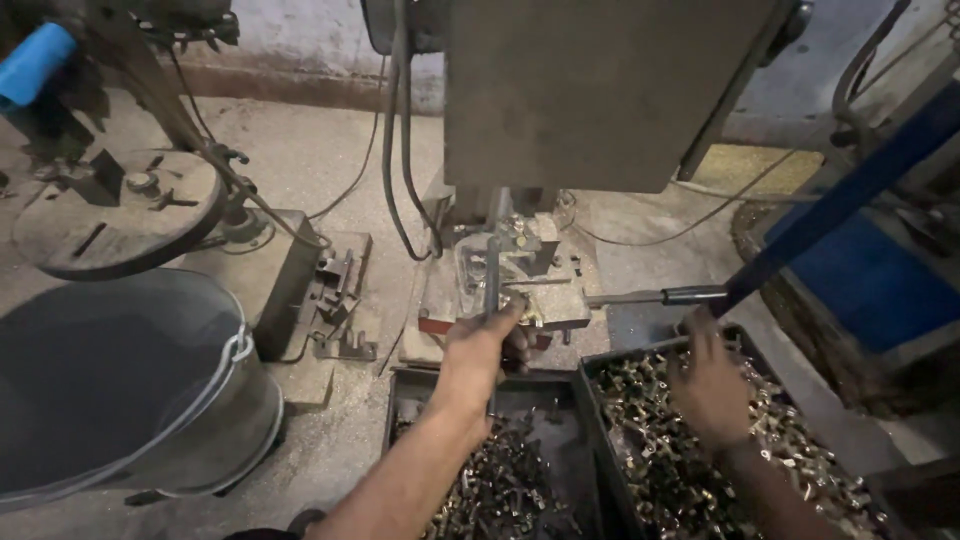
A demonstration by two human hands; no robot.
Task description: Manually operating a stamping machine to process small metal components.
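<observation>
My left hand (487, 345) reaches up to the metal fixture (505, 280) under the grey drilling machine (590, 90). Its fingers pinch a small brass part against the fixture beside an upright steel lever (492, 275). My right hand (708, 385) lies palm down in a dark tray (600, 400) heaped with several small brass fittings (800, 450), fingers curled among them. Whether it holds a fitting is hidden. Just above that hand a handle with a black grip (692, 295) sticks out.
A second tray (400, 385) with darker metal parts sits under my left forearm. A large grey bucket (120, 390) stands at left, a round slotted machine table (115, 215) behind it. Blue machinery (870, 280) is at right. Cables hang near the machine column.
</observation>
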